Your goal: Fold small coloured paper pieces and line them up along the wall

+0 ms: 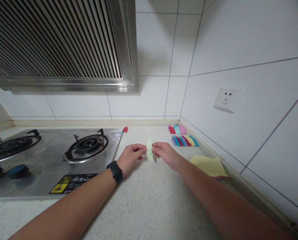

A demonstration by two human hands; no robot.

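Between my two hands, over the speckled countertop [139,196], is a small pale green piece of folded paper [149,150]. My left hand [133,156] pinches its left edge between thumb and fingers. On the opposite edge, the fingertips of my right hand [165,153] are closed. The paper looks narrow and pointed at top and bottom; its exact folds are too small to make out. Several folded paper pieces [185,140] in blue, red, purple and yellow lie in a row at the back right, with red, light blue and pink ones [176,129] behind them.
A stack of yellow paper sheets [208,165] lies by the right wall, partly behind my right forearm. To the left is a gas stove [51,160], with a small red folded paper [125,129] at its back corner. Above it hangs a range hood [130,66]. A socket [230,99] is on the right wall.
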